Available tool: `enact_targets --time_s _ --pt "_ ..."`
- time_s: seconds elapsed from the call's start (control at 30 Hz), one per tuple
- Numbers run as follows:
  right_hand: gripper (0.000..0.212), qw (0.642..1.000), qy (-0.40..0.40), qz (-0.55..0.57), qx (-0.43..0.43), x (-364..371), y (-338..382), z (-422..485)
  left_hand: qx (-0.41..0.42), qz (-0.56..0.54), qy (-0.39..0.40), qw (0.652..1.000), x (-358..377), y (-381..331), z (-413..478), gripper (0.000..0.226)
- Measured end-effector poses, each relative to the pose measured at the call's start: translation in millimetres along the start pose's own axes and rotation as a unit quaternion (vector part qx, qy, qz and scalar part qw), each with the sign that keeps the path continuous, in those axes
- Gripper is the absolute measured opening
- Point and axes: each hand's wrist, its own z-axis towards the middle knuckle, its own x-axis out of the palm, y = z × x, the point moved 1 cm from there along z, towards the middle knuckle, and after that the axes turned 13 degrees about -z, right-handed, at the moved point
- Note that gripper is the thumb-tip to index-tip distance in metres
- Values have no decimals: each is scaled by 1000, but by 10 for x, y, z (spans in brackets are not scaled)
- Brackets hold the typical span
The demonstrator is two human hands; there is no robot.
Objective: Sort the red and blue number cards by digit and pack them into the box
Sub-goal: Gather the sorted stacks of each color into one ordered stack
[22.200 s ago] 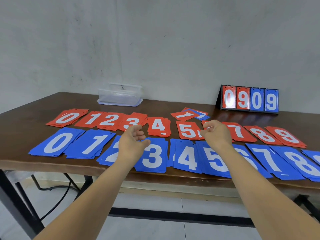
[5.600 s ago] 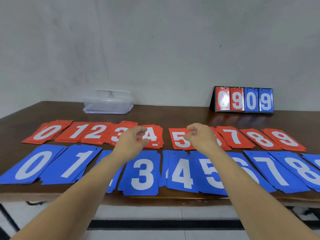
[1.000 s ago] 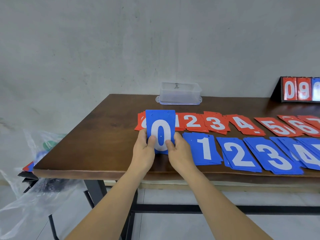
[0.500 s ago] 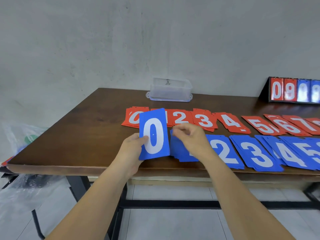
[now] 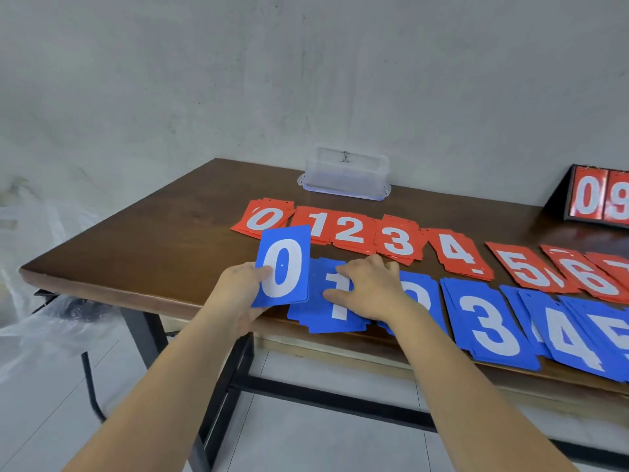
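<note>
At frame centre the left hand (image 5: 238,298) is pinching the blue 0 cards (image 5: 284,267) (thumb in front), the right hand (image 5: 371,289) lying flat on the blue 1 pile (image 5: 335,313).

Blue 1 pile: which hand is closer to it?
Right. The right hand rests on the blue 1 pile; the left hand holds the blue 0 cards just to the pile's left.

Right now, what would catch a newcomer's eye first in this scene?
The blue 0 cards held up in the left hand at the near left of the table stand out first. Beside them the right hand lies on the blue 1 pile, and red number piles run in a row behind, toward the clear plastic box.
</note>
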Motion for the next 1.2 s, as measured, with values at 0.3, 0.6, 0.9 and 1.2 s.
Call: enact_targets --time_s 0.3,0.6,0.9,1.2 --pt "75 995 -31 90 -30 40 -15 -203 67 0 -78 995 61 194 -296 6" --pt "68 995 20 56 -83 67 -46 -287 37 -49 -122 991 55 340 -399 15" --pt "63 990 14 36 -138 87 53 -413 -14 -43 -122 991 -52 525 -412 28" --pt "14 975 -33 153 -160 154 148 -560 9 -13 -96 995 -83 650 -545 20"
